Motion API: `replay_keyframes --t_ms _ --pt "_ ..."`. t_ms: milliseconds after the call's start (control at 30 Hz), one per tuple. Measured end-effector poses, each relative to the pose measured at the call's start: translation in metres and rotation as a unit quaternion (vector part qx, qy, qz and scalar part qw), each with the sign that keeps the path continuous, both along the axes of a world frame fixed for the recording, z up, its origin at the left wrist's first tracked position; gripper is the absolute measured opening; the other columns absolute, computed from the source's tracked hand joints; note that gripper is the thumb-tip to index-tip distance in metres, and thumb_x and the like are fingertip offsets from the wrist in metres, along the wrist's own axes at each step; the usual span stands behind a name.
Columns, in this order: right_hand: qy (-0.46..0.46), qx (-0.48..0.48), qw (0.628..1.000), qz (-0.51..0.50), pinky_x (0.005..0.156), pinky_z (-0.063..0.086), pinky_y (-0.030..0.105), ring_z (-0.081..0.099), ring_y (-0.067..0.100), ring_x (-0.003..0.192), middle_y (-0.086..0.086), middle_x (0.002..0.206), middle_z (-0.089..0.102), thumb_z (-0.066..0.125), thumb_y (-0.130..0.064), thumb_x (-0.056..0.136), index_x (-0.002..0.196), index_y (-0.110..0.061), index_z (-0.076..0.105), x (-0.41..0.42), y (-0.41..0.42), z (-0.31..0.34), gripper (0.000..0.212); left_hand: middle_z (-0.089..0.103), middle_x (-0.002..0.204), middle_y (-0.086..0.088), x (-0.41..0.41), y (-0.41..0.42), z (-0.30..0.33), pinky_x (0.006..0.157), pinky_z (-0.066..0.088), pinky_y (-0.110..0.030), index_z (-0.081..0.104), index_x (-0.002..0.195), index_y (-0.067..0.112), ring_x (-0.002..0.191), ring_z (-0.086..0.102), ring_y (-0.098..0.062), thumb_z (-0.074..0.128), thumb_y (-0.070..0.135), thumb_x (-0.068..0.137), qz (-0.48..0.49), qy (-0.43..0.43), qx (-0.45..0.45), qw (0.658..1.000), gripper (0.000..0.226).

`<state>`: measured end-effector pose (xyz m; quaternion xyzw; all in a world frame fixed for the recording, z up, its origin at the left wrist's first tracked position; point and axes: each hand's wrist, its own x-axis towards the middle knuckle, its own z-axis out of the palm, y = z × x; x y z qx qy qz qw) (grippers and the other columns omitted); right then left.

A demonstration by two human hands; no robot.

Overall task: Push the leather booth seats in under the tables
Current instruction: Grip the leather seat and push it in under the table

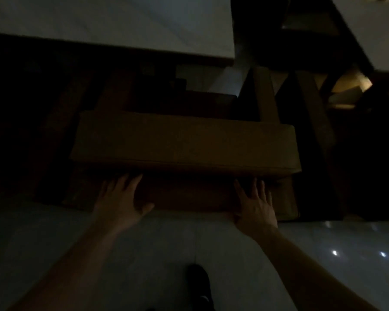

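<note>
dim shot, detail limited. the leather booth seat point(184, 142) sits on the floor point(234, 254) in the middle of the view, just near of the pale tabletop point(112, 21), its far edge at or slightly under the tabletop's near edge; can't tell how much overlaps. its long axis runs left-right across the view, roughly parallel to that edge, w/ the broad padded top facing up and the near side panel facing the person.

left hand point(121, 198) and right hand point(255, 206) both lie flat on that near panel below the cushion lip, fingers point(259, 187) spread wide, gripping nothing, palms pressing.

handling, judged: looks like a boxy upholstered bench, prob heavy and stiff in the frame, soft only in the top pad. leather would be slick under palms, so pushing low on the firm panel, hands well apart, seems right; uneven force would prob skew it. glossy tile floor should let it slide. a dark table leg point(265, 93) stands just far of the seat's right end, poss snag.
</note>
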<state>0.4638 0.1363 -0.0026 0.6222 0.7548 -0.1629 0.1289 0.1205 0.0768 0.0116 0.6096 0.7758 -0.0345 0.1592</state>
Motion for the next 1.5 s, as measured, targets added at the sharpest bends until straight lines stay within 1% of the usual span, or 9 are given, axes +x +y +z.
replay_keyframes --t_ms 133,267,367,567,800,1000,1200,1367,1500 --pt "0.031 0.064 0.997 -0.006 0.121 0.005 0.06 -0.01 0.043 0.149 0.025 0.163 -0.005 0.041 -0.078 0.085 0.157 -0.032 -0.004 0.001 -0.01 -0.018 0.096 0.014 0.162 -0.008 0.001 0.005 -0.019 0.118 0.017 -0.05 0.01 0.154 0.04 0.148 0.009 -0.035 0.052 0.076 0.079 0.004 -0.011 -0.028 1.0 0.093" --pt "0.04 0.084 0.996 -0.009 0.12 0.009 0.061 -0.004 0.043 0.15 0.027 0.162 0.005 0.043 -0.078 0.084 0.158 -0.032 0.006 0.005 -0.012 -0.024 0.094 0.019 0.161 -0.012 0.006 -0.009 -0.033 0.118 0.018 -0.052 0.02 0.155 0.032 0.149 0.005 -0.034 0.049 0.074 0.083 -0.011 -0.002 0.059 0.998 0.089" --pt "0.042 0.095 0.995 -0.008 0.119 0.012 0.063 -0.001 0.044 0.15 0.028 0.161 0.009 0.042 -0.078 0.084 0.158 -0.032 0.007 0.005 -0.014 -0.027 0.094 0.018 0.162 -0.009 0.002 -0.01 -0.036 0.115 0.022 -0.053 0.019 0.155 0.033 0.149 0.005 -0.033 0.046 0.074 0.084 -0.007 -0.011 0.053 0.999 0.087" --pt "0.021 0.099 0.995 -0.009 0.12 0.013 0.061 0.004 0.045 0.15 0.029 0.16 0.013 0.028 -0.082 0.085 0.158 -0.03 0.008 0.002 -0.016 -0.028 0.092 0.033 0.156 -0.012 0.0 -0.017 -0.041 0.11 0.033 -0.057 0.035 0.151 0.028 0.146 0.017 -0.034 0.044 0.076 0.082 -0.006 -0.026 0.104 0.994 0.084" --pt "-0.001 0.078 0.997 -0.026 0.119 0.017 0.06 0.008 0.045 0.149 0.029 0.16 0.017 0.013 -0.084 0.079 0.158 -0.029 0.012 0.001 -0.022 -0.027 0.096 0.035 0.155 -0.011 0.0 -0.017 -0.039 0.111 0.034 -0.052 0.036 0.151 0.029 0.146 0.017 -0.032 0.06 0.066 0.082 -0.006 -0.036 0.097 0.995 0.082" --pt "-0.015 0.059 0.998 -0.035 0.12 0.018 0.058 0.007 0.043 0.15 0.026 0.161 0.015 0.01 -0.085 0.08 0.158 -0.031 0.008 -0.005 -0.044 -0.024 0.095 0.04 0.151 -0.01 -0.011 -0.032 -0.037 0.105 0.041 -0.051 0.039 0.149 0.029 0.144 0.025 -0.035 0.054 0.07 0.083 -0.019 -0.039 0.082 0.996 0.079" --pt "-0.037 0.027 0.998 -0.047 0.121 0.016 0.056 0.002 0.042 0.151 0.025 0.162 0.009 -0.005 -0.09 0.072 0.157 -0.034 0.0 -0.01 -0.063 -0.021 0.101 0.045 0.146 -0.011 -0.016 -0.044 -0.037 0.101 0.046 -0.052 0.045 0.146 0.027 0.139 0.033 -0.038 0.065 0.066 0.077 -0.031 -0.04 0.078 0.996 0.081" --pt "-0.07 -0.024 0.996 -0.048 0.123 0.012 0.053 -0.008 0.04 0.151 0.021 0.164 -0.007 -0.007 -0.093 0.064 0.146 -0.041 -0.029 -0.016 -0.053 -0.013 0.099 0.043 0.145 -0.006 -0.014 -0.04 -0.028 0.093 0.051 -0.048 0.043 0.146 0.034 0.137 0.035 -0.036 0.066 0.068 0.075 -0.016 -0.035 0.033 0.999 0.082" --pt "-0.096 -0.095 0.99 -0.049 0.123 0.011 0.052 -0.011 0.039 0.15 0.017 0.163 -0.019 -0.006 -0.099 0.044 0.13 -0.043 -0.044 -0.026 -0.033 0.0 0.109 0.032 0.153 -0.014 -0.013 -0.034 -0.032 0.106 0.041 -0.049 0.036 0.148 0.039 0.139 0.033 -0.041 0.066 0.067 0.077 -0.014 -0.043 0.027 0.999 0.083"
